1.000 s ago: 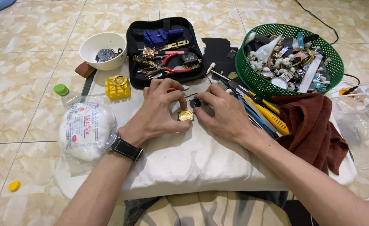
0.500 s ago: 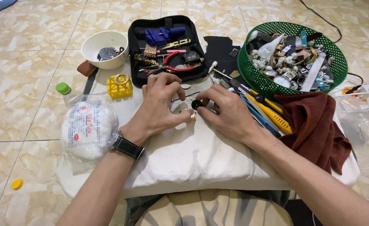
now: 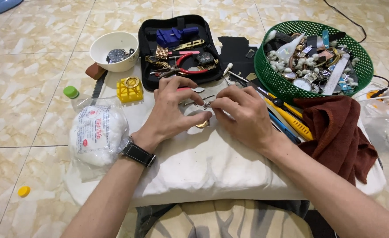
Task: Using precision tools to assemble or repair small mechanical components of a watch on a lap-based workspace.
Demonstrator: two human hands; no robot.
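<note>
From the head camera, your left hand (image 3: 173, 110) rests on the white cushion (image 3: 212, 163), fingers curled and pressed down around a small gold-coloured watch case (image 3: 202, 124) that peeks out under your fingertips at the cushion's middle. Your right hand (image 3: 243, 115) sits just beside it, thumb and forefinger pinched together on a small metal piece (image 3: 207, 105) right above the case; you cannot tell what that piece is, since your fingers hide most of it. A black-strapped wristwatch (image 3: 137, 152) is on your left wrist. Behind your hands lies an open black tool case (image 3: 179, 48) with red-handled pliers (image 3: 181, 66), and to its left a white bowl (image 3: 114, 50) and a yellow block holder (image 3: 129, 89). A green basket (image 3: 313, 59) full of watch parts stands at the far right, with a dark red cloth (image 3: 335, 132) below it. A bag of cotton (image 3: 98, 131) lies near your left forearm.
</note>
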